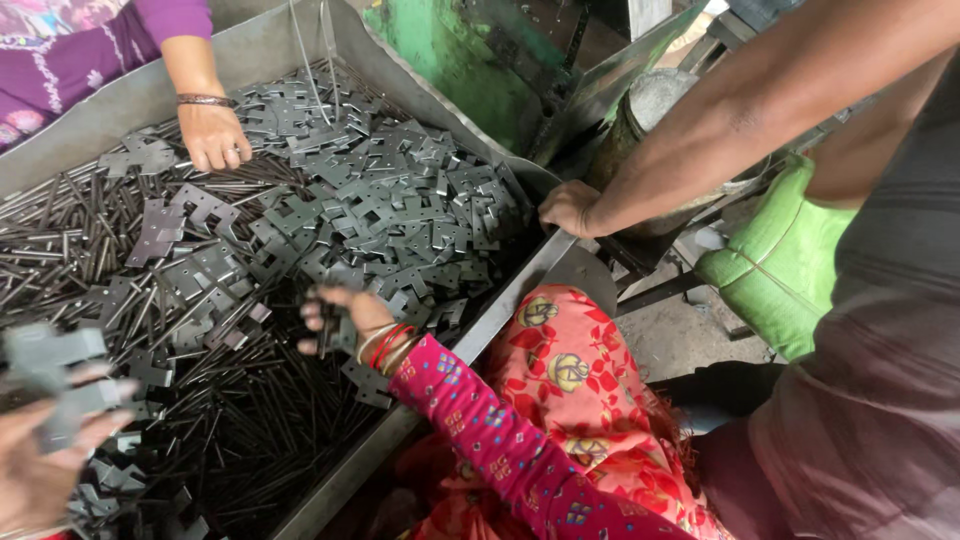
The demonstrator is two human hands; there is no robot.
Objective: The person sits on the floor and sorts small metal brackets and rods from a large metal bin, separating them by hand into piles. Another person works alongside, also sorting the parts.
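Observation:
My left hand (35, 460) is blurred at the bottom left and grips a few grey metal hinge plates (50, 375), held above the tray. My right hand (345, 315), in a pink patterned sleeve with red bangles, reaches into the big metal tray (500, 310). Its fingers curl down among the flat grey hinge plates (390, 215) and thin dark pins (230, 420). Whether it grips any of them is hidden. The plates are heaped on the right side of the tray and the pins cover the left and near parts.
Another person's hand (212, 135), in a purple sleeve with a bangle, rests on the pile at the far side. A third person's bare arm comes from the top right, its hand (568, 208) on the tray's right edge. A green sack (785, 255) and green machinery (455, 50) stand beyond.

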